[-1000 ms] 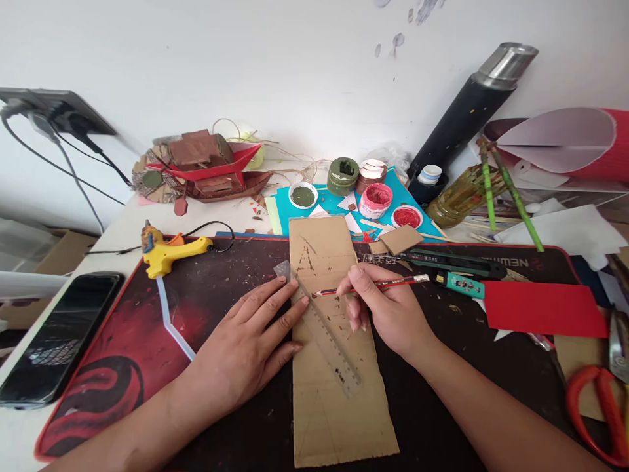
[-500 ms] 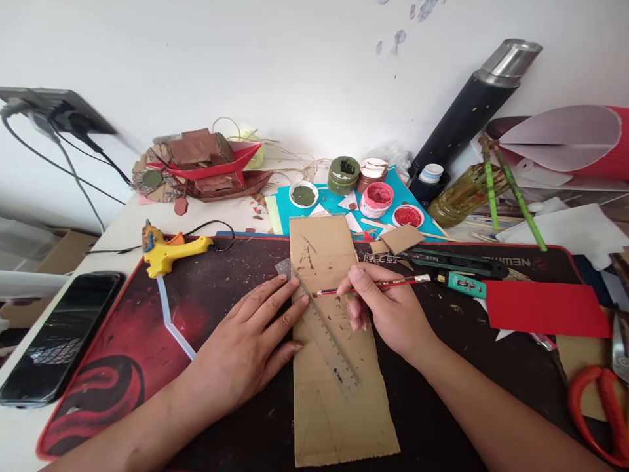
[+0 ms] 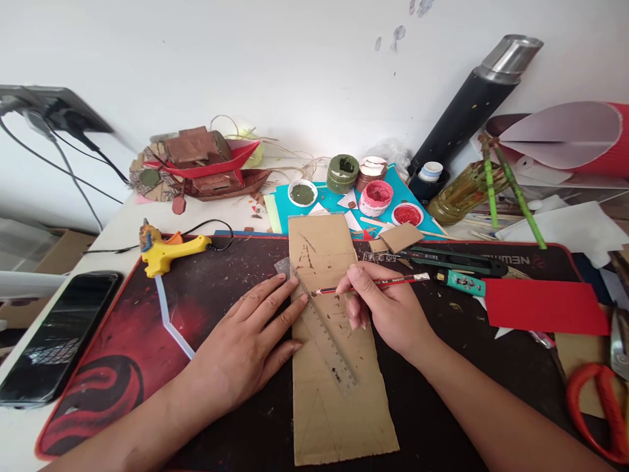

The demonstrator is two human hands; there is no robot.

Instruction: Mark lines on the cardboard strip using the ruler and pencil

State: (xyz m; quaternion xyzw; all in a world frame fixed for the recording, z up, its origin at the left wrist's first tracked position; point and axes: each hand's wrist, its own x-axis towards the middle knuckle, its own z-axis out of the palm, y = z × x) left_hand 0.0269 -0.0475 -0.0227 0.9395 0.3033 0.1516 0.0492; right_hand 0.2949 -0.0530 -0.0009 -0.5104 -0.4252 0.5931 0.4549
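Observation:
A long piece of brown cardboard (image 3: 339,419) lies on the dark desk mat, marked with pencil lines and brown stains. Slanting across it is a clear plastic ruler (image 3: 330,347). My left hand (image 3: 250,334) rests with its fingers stretched out, the fingertips pressing on the ruler's upper part at the cardboard's left edge. My right hand (image 3: 388,305) is closed around a red and black pencil (image 3: 393,282). The pencil lies nearly level above the cardboard, its point to the left near the ruler's edge; I cannot tell if it touches.
To the left are a yellow glue gun (image 3: 171,252) and a phone (image 3: 61,337). Paint jars (image 3: 343,174) and a model boat (image 3: 206,164) stand at the back. On the right lie a utility knife (image 3: 452,261), red paper (image 3: 545,307) and red-handled scissors (image 3: 597,406).
The view has shifted very slightly. Both hands, the ruler and the pencil keep practically the same places on the cardboard.

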